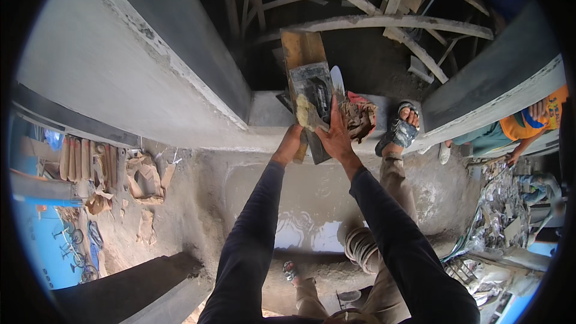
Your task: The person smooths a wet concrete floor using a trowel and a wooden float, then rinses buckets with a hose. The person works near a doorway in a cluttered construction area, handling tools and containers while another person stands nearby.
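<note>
In front of me, a rough, yellowish sponge-like piece is pinched between my left hand and my right hand. Some of my right fingers reach upward beside it. Just beyond it, a grey, plaster-smeared trowel with a dark handle lies on a long wooden board. The board's lower end passes beneath my hands. A pale, rounded blade shows to the right of the trowel. Crumpled brown and red paper lies close to my right hand.
My sandalled foot rests on the concrete sill, between two grey pillars. Behind the sill are crossed wooden poles. Below lies a muddy puddle. Another person in orange is at the right; torn paper bags lie left.
</note>
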A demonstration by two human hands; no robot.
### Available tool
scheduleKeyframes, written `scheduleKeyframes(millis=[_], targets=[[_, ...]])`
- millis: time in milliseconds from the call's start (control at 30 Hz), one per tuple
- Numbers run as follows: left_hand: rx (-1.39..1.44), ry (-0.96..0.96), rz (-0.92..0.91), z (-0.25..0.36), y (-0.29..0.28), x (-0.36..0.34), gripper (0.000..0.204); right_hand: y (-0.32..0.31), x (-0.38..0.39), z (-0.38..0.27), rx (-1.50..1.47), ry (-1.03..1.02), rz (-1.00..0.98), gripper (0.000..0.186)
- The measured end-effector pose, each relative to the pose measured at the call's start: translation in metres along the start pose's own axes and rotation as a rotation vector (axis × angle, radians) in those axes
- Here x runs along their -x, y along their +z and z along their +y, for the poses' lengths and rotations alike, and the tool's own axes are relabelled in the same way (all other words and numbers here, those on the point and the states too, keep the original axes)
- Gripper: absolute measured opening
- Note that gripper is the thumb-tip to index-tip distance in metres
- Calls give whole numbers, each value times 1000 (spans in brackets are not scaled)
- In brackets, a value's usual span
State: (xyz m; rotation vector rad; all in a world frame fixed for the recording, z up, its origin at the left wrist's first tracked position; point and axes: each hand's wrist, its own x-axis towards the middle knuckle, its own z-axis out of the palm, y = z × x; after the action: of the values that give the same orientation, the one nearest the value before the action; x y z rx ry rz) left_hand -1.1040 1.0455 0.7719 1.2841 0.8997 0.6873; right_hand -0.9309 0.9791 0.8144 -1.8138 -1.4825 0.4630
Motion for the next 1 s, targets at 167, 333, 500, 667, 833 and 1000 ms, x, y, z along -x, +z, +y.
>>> scheduleKeyframes(millis=[167,333,500,667,833,1000], targets=[[479,-115,105,-22,4,18,61,10,3,-14,112,6,-66,115],[820,-158,124,-3,26,17,60,-6,-6,-1,78,-14,-134,114],[882,-97,108,-21,-1,5,51,-6,-3,-10,-5,4,-185,112],[684,36,337,-55,-32,-5,28,3,-2,-23,-40,6,-235,108],[526,-214,620,-54,-36,5,26,-6,0,4,216,0,-198,107],[398,-136,650,-49,-76,24,39,13,-7,-34,228,65,-105,107]])
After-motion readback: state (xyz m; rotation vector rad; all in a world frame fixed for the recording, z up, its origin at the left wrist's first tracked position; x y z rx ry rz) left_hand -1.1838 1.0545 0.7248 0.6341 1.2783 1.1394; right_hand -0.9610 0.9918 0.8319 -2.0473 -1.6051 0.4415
